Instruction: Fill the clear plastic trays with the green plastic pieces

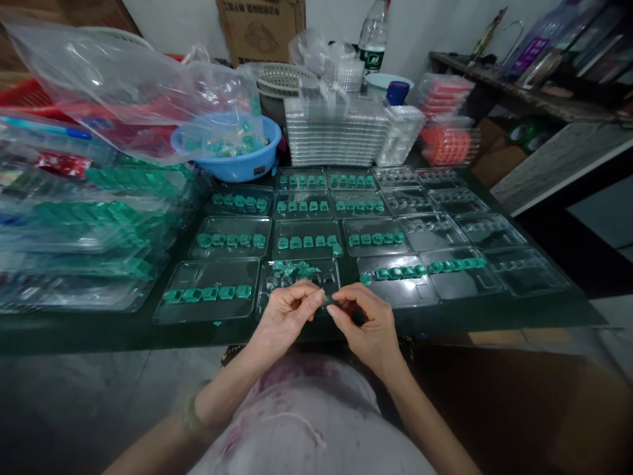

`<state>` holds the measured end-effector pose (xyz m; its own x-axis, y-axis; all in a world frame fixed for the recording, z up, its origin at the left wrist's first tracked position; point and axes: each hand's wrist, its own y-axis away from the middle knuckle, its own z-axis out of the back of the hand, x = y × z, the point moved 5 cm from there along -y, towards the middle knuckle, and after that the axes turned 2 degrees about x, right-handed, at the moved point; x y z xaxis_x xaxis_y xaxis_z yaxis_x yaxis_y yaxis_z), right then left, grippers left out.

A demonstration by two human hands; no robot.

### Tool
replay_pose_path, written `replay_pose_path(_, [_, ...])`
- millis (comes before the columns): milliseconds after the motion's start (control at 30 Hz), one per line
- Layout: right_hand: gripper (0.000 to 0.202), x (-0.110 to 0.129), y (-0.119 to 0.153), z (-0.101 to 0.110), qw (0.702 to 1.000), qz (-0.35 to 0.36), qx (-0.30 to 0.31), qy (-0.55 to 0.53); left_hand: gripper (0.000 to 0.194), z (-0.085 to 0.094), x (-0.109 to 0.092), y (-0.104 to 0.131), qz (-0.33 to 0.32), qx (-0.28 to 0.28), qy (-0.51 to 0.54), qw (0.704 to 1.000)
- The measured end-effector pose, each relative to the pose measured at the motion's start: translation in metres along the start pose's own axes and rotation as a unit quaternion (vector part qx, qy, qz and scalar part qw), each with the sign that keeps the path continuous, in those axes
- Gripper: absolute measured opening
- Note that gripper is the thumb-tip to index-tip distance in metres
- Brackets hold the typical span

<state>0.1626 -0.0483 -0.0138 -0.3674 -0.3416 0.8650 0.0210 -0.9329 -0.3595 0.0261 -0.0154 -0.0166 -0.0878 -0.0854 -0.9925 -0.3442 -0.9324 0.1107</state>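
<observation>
My left hand (293, 309) is closed in a pinch in front of a clear plastic tray (262, 290) that holds a loose pile of green translucent pieces (297, 269). Whatever sits between those fingertips is too small to make out. Close by on the right, my right hand (366, 316) is curled, with a narrow gap between thumb and forefinger and nothing plainly held. To the left lies a clear tray with a row of green cube-like pieces (210, 293). On the right, another green row (401, 272) crosses a clear tray (415, 295).
Several clear trays with green rows cover the dark green table (99, 335); trays at the right (527, 274) show no green pieces. Filled packs (99, 231) pile up at left. Behind are a blue basin (247, 165), stacked clear trays (336, 135), orange packs (448, 142) and a bottle (373, 39).
</observation>
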Motion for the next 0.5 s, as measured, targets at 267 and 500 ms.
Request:
replay_pose_path(267, [0.007,-0.001,0.003,-0.001,0.998,0.002,-0.049,0.037,0.015,-0.005,-0.007,0.006,-0.115,-0.063,-0.081,0.988])
replay_pose_path(500, [0.003,-0.008,0.003,0.019,0.984,-0.012,-0.148,0.095,0.016,0.021,-0.015,0.005,-0.100,-0.136,-0.035,0.985])
